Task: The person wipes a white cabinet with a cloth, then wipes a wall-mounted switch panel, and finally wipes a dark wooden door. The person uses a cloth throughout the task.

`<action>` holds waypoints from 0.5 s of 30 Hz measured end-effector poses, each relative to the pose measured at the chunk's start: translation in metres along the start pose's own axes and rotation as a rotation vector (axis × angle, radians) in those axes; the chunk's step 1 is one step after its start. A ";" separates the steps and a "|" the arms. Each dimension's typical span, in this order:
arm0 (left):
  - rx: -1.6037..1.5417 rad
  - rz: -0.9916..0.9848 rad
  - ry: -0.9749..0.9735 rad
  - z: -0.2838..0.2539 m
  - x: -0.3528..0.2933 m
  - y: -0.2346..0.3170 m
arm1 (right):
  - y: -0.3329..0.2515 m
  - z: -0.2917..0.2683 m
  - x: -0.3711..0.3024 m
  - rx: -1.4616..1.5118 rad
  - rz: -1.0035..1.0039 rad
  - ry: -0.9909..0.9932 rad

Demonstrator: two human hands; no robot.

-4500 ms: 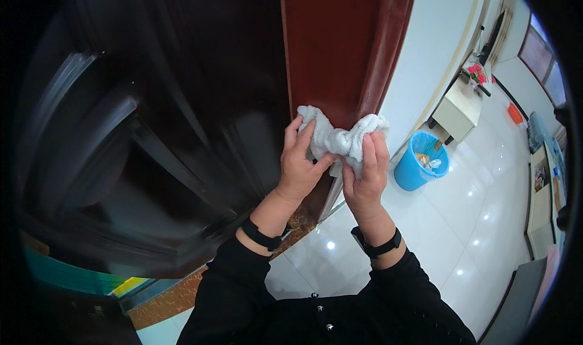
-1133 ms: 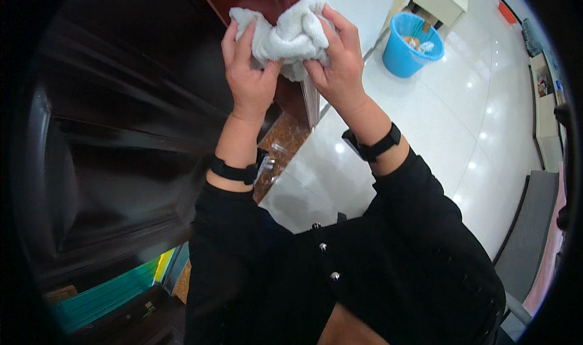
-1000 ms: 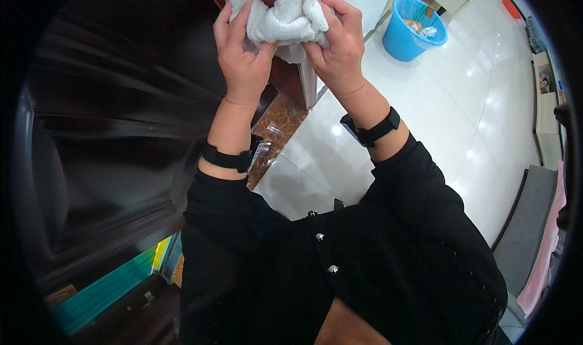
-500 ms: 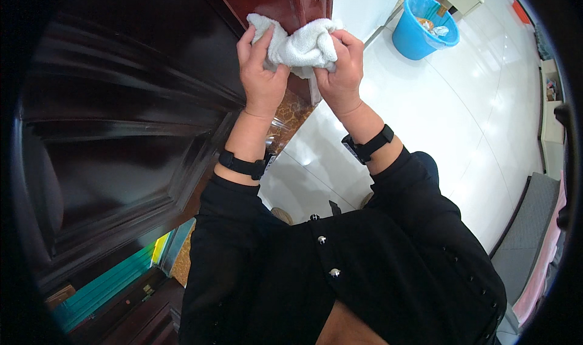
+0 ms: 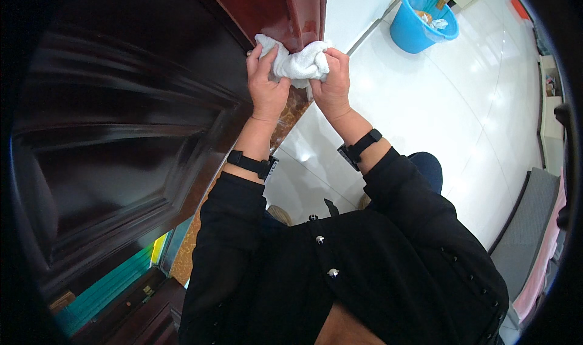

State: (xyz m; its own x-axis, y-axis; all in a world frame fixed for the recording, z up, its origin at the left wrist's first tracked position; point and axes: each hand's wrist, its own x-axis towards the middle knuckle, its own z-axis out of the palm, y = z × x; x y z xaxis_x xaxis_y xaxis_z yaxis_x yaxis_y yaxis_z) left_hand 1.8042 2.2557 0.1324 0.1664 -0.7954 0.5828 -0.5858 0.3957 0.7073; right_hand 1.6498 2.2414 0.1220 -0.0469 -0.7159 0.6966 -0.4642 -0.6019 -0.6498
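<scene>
White cloth (image 5: 296, 63), dark brown door (image 5: 139, 114).

Bright blue bucket (image 5: 419, 18), shiny white floor (image 5: 461, 120), black sleeves (image 5: 401, 187), black wrist bands (image 5: 359, 147), teal strip (image 5: 109, 287) low down.

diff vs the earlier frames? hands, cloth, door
Both hands, left and right, slid the white cloth down the edge of the dark wooden door, more tightly bunched. Unchanged: both hands grip it; blue bucket stays on the floor.
</scene>
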 end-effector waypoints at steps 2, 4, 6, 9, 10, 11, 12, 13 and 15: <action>0.004 -0.018 -0.004 0.004 -0.005 -0.004 | 0.004 0.002 -0.006 0.006 0.037 -0.013; 0.006 -0.036 -0.008 0.007 -0.011 -0.008 | 0.008 0.004 -0.013 0.023 0.078 -0.022; 0.004 -0.064 -0.013 0.008 -0.015 -0.011 | 0.010 0.005 -0.017 -0.019 0.067 -0.039; -0.003 -0.118 -0.030 0.011 -0.021 -0.013 | 0.013 0.006 -0.025 -0.036 0.087 -0.056; -0.004 -0.119 -0.028 0.013 -0.023 -0.014 | 0.014 0.006 -0.026 -0.032 0.099 -0.058; -0.008 -0.129 -0.028 0.015 -0.025 -0.015 | 0.016 0.006 -0.028 -0.045 0.111 -0.073; -0.010 -0.139 -0.027 0.016 -0.025 -0.016 | 0.017 0.006 -0.029 -0.054 0.123 -0.085; -0.018 -0.141 -0.023 0.018 -0.027 -0.018 | 0.019 0.006 -0.031 -0.062 0.133 -0.097; -0.029 -0.145 -0.009 0.023 -0.030 -0.022 | 0.023 0.007 -0.033 -0.048 0.161 -0.098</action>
State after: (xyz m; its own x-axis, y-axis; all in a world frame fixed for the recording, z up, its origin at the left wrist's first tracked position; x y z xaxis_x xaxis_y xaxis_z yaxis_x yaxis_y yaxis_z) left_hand 1.7937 2.2597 0.0901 0.2406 -0.8494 0.4697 -0.5326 0.2891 0.7955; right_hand 1.6467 2.2493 0.0822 -0.0386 -0.8338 0.5507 -0.4995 -0.4612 -0.7333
